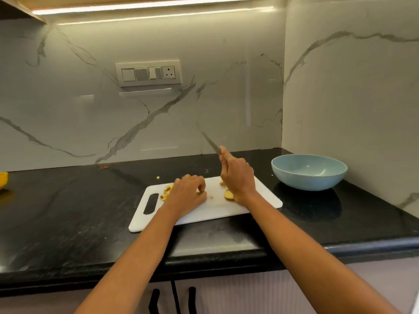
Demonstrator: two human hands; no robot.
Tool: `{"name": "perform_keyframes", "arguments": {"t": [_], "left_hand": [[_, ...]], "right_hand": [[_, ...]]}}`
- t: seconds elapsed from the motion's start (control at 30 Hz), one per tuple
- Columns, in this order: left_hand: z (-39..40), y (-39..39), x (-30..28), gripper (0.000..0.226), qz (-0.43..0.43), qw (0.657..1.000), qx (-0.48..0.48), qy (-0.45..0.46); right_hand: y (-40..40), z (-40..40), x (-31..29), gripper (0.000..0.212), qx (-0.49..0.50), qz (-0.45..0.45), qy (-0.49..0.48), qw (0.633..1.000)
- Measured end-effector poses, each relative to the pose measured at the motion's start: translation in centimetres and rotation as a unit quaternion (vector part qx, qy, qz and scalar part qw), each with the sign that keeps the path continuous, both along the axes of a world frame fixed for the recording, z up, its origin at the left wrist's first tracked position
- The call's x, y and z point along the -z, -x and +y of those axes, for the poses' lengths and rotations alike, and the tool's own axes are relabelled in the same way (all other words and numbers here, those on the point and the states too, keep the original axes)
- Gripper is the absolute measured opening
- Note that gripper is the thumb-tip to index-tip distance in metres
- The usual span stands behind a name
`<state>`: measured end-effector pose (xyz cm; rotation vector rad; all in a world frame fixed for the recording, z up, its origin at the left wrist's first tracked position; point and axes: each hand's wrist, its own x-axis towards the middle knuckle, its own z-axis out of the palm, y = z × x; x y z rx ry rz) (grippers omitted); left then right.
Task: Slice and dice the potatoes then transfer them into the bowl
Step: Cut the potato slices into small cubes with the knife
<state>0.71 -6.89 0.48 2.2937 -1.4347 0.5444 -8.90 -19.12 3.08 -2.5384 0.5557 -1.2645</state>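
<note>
White cutting board (pixel 260 196) lies on the black desk (pixel 68 211). Left hand (pixel 187 192), fingers curled down, pinches a potato piece (pixel 200 191) on the board; diced potato pieces (pixel 167 191) lie just left of it. Right hand (pixel 237 177) grips the knife (pixel 209 141), blade raised and tilted up toward the wall. Potato slices (pixel 228 195) sit under the right hand. Blue bowl (pixel 309 172) stands right of the board, apart.
</note>
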Motion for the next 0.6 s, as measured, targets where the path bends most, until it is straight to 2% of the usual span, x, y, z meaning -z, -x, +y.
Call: {"name": "perform_keyframes", "arguments": {"t": [0.17, 0.27, 0.4, 0.47, 0.53, 0.6], "left_hand": [[1.0, -1.5, -0.2, 0.019, 0.063, 0.99, -0.072, 0.102], [2.1, -1.7, -0.4, 0.021, 0.112, 0.984, -0.055, 0.127], [4.8, -1.9, -0.6, 0.009, 0.206, 0.968, -0.015, 0.139], [6.3, -2.6, -0.6, 0.013, 0.199, 0.963, -0.066, 0.171], [7.3, -3.5, -0.3, 0.019, 0.18, 0.95, -0.157, 0.202], [7.5, -4.0, 0.0, 0.029, 0.186, 0.939, -0.216, 0.189]], "right_hand": [[-0.2, -0.7, 0.2, 0.04, -0.004, -0.025, -0.021, 0.999], [0.0, -1.0, 0.3, 0.037, -0.003, -0.029, -0.033, 0.999], [0.3, -1.0, 0.4, 0.038, -0.007, -0.04, -0.036, 0.999], [0.3, -1.0, 0.4, 0.039, -0.006, -0.045, -0.038, 0.998], [0.3, -1.1, 0.4, 0.039, -0.006, -0.044, -0.036, 0.998], [0.2, -1.1, 0.4, 0.039, -0.008, -0.039, -0.032, 0.999]]}}
